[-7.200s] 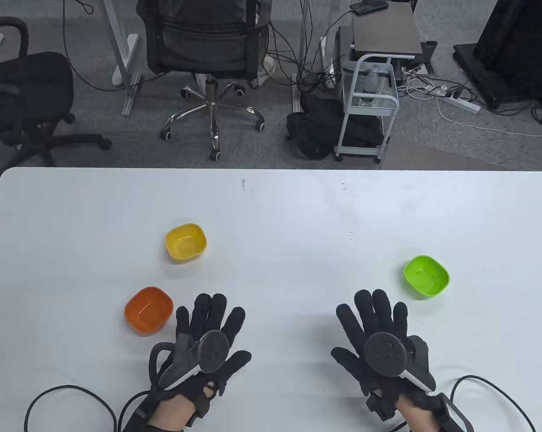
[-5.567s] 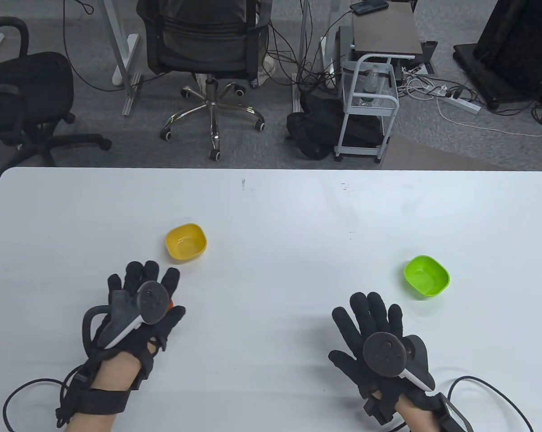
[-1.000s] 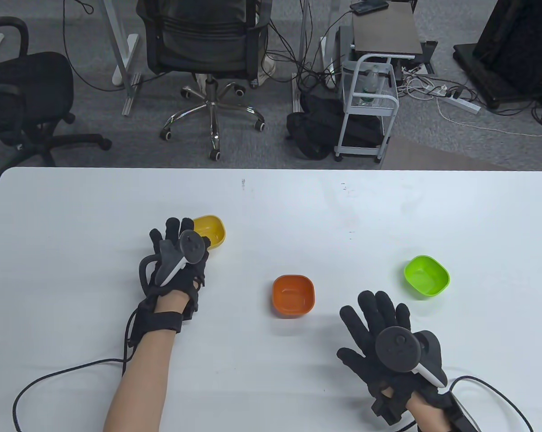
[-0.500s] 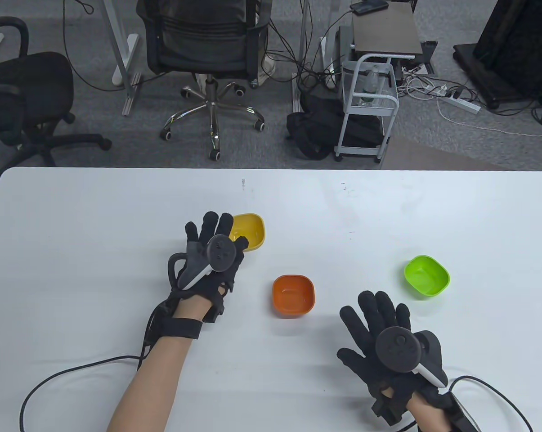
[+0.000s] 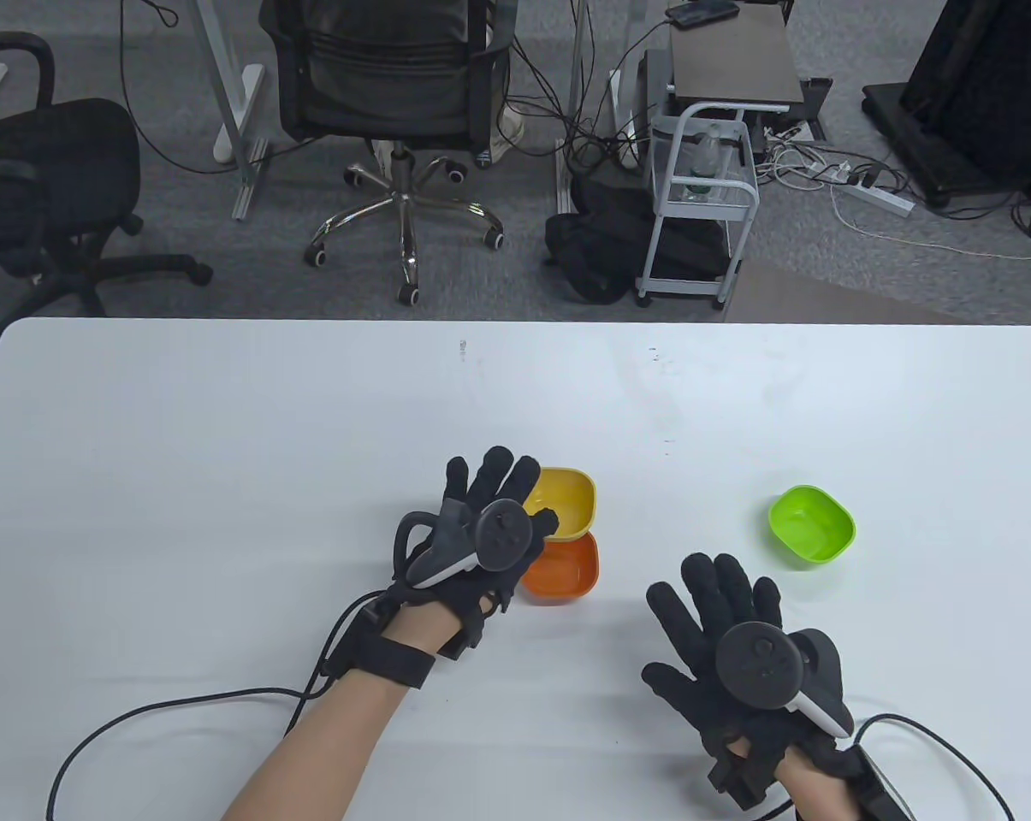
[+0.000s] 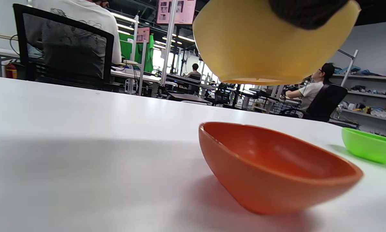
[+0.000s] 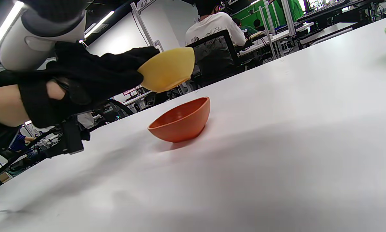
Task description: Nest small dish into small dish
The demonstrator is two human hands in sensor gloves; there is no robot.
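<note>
My left hand (image 5: 515, 505) grips the yellow small dish (image 5: 566, 500) by its near-left rim and holds it in the air, above and just behind the orange small dish (image 5: 566, 573). The orange dish stands upright on the white table (image 5: 224, 410). In the left wrist view the yellow dish (image 6: 267, 48) hangs clear above the orange dish (image 6: 276, 167). The right wrist view shows the same gap between the yellow dish (image 7: 167, 69) and the orange dish (image 7: 181, 120). My right hand (image 5: 720, 607) lies flat on the table, fingers spread, empty.
A green small dish (image 5: 810, 524) stands on the table to the right, beyond my right hand; it also shows in the left wrist view (image 6: 370, 148). Glove cables trail off the near edge. Chairs and a cart stand beyond the far edge.
My left hand has carried the yellow dish rightward and toward me, from the table's left-middle to just over the orange dish. The right hand and green dish have not moved.
</note>
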